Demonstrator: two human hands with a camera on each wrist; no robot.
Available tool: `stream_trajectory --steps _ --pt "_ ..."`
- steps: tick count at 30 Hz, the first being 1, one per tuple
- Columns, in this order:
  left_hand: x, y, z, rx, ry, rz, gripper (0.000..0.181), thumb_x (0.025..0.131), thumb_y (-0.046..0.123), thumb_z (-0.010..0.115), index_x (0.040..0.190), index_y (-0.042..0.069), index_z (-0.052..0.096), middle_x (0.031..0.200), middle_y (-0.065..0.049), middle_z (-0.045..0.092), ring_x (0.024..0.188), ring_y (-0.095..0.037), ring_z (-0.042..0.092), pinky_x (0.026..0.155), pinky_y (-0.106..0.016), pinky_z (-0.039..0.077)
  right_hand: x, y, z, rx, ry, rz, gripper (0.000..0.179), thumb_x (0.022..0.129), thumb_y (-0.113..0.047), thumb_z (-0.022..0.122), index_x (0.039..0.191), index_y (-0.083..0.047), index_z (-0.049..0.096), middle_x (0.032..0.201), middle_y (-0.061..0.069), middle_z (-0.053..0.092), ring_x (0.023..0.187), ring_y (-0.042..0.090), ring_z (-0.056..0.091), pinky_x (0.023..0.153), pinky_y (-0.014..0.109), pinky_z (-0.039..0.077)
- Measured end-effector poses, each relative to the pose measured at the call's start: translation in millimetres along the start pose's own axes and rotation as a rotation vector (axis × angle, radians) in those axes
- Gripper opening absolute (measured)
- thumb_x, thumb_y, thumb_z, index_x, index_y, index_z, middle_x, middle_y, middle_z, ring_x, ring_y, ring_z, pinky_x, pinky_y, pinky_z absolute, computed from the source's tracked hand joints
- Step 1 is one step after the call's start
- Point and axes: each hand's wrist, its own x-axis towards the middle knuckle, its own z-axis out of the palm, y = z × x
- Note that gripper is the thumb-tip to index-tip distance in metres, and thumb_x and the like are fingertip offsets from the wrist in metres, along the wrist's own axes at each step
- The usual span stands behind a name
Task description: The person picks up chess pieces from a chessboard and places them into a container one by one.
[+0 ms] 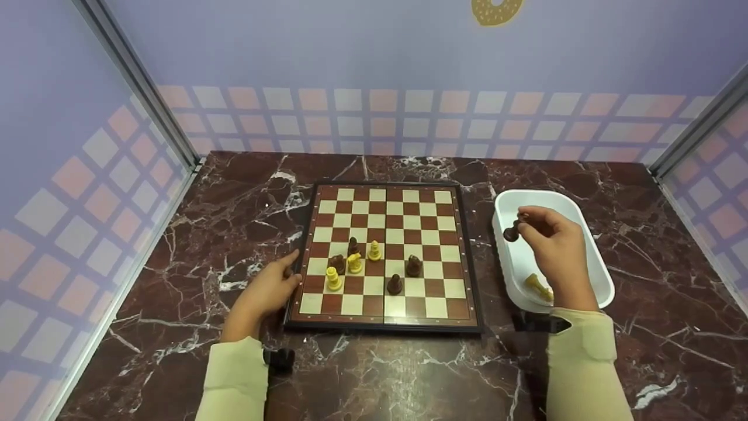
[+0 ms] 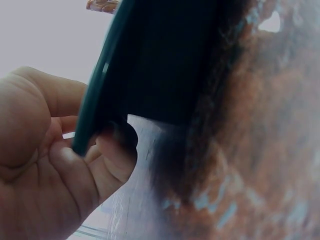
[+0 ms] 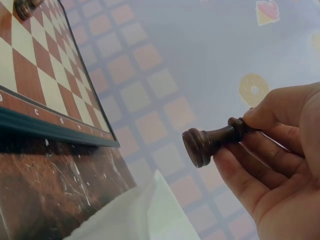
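Note:
My right hand pinches a dark brown chess piece between thumb and fingers, above the white tray. The piece lies tilted, its round base pointing away from the palm and its top partly hidden by the fingers. Inside the tray lies a yellow chess piece. At the left edge of the chessboard, my left hand grips the rim; its fingers curl under the board in the left wrist view. Several yellow and dark pieces stand on the board, among them a yellow knight and a dark knight.
The board and tray rest on a dark red marbled table, with a strip of tabletop between them. A tiled-pattern wall closes off the back, and panels stand at both sides.

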Motion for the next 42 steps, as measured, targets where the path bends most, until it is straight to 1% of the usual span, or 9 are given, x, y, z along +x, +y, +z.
stream_trajectory --steps 3,8,12,18,25,30,35,37,42 --pt "0.1 -0.3 0.0 -0.001 -0.003 0.000 0.057 0.092 0.012 0.047 0.144 0.007 0.025 0.067 -0.002 0.042 0.048 -0.011 0.036 0.046 -0.028 0.036 0.8 1.4 -2.7 0.003 0.019 0.021 0.022 0.083 -0.005 0.061 0.104 -0.004 0.066 0.095 0.004 0.066 0.081 0.002 0.060 0.073 0.012 0.046" --pt "-0.4 -0.4 -0.1 0.010 -0.005 -0.013 0.057 0.092 0.015 0.047 0.144 0.009 0.025 0.068 -0.002 0.044 0.048 -0.011 0.038 0.047 -0.027 0.037 7.2 17.2 -7.1 -0.022 0.045 0.046 0.023 0.083 -0.011 0.063 0.106 -0.009 0.067 0.095 -0.003 0.065 0.084 0.002 0.061 0.075 0.012 0.046" --pt "-0.8 0.0 -0.2 0.008 -0.004 -0.013 0.057 0.092 0.016 0.047 0.145 0.011 0.025 0.069 -0.002 0.045 0.049 -0.012 0.039 0.047 -0.028 0.038 10.2 25.2 -10.2 -0.041 0.072 0.052 0.023 0.083 -0.012 0.064 0.105 -0.012 0.067 0.096 -0.003 0.066 0.085 0.002 0.061 0.075 0.013 0.046" --pt "-0.4 -0.5 -0.2 0.014 -0.017 -0.021 0.056 0.094 0.017 0.046 0.145 0.013 0.024 0.068 -0.002 0.045 0.048 -0.012 0.038 0.046 -0.028 0.037 11.9 26.6 -15.0 -0.023 0.103 0.099 0.022 0.083 -0.012 0.064 0.105 -0.012 0.067 0.096 -0.005 0.064 0.086 0.002 0.060 0.076 0.012 0.046" --pt "0.3 -0.1 -1.0 0.021 -0.025 -0.018 0.056 0.093 0.016 0.046 0.145 0.011 0.024 0.066 -0.001 0.043 0.047 -0.011 0.037 0.046 -0.027 0.036 14.4 29.2 -19.5 0.001 0.145 0.138 0.026 0.080 -0.008 0.065 0.107 -0.009 0.067 0.089 -0.009 0.064 0.083 0.002 0.059 0.074 0.013 0.044" --pt "-0.1 0.7 -0.6 0.015 -0.028 -0.020 0.057 0.093 0.016 0.046 0.145 0.011 0.024 0.065 0.000 0.042 0.047 -0.011 0.036 0.046 -0.027 0.035 14.9 30.6 -21.6 -0.035 0.150 0.160 0.027 0.081 -0.010 0.065 0.108 -0.011 0.067 0.089 -0.010 0.063 0.084 0.001 0.058 0.075 0.013 0.043" --pt "1.4 0.4 -0.2 0.030 -0.009 0.004 0.057 0.092 0.013 0.047 0.144 0.006 0.025 0.065 -0.001 0.042 0.049 -0.012 0.036 0.047 -0.028 0.035 14.5 30.2 -22.9 -0.030 0.153 0.158 0.028 0.080 -0.011 0.066 0.108 -0.010 0.067 0.091 -0.010 0.063 0.090 0.003 0.058 0.074 0.012 0.043" --pt "1.9 -0.3 0.2 0.037 -0.002 0.010 0.056 0.092 0.013 0.047 0.144 0.006 0.026 0.066 -0.001 0.042 0.049 -0.012 0.036 0.047 -0.028 0.036 13.9 29.8 -23.2 -0.041 0.159 0.151 0.028 0.080 -0.012 0.067 0.108 -0.010 0.067 0.094 -0.006 0.064 0.091 0.003 0.057 0.073 0.011 0.043" --pt "1.9 -1.0 0.5 0.037 0.000 0.005 0.057 0.092 0.013 0.047 0.144 0.007 0.026 0.066 -0.001 0.042 0.049 -0.011 0.036 0.047 -0.028 0.036 13.2 28.9 -22.7 -0.093 0.169 0.122 0.027 0.081 -0.016 0.067 0.108 -0.011 0.067 0.095 -0.005 0.063 0.092 0.002 0.056 0.073 0.010 0.043"
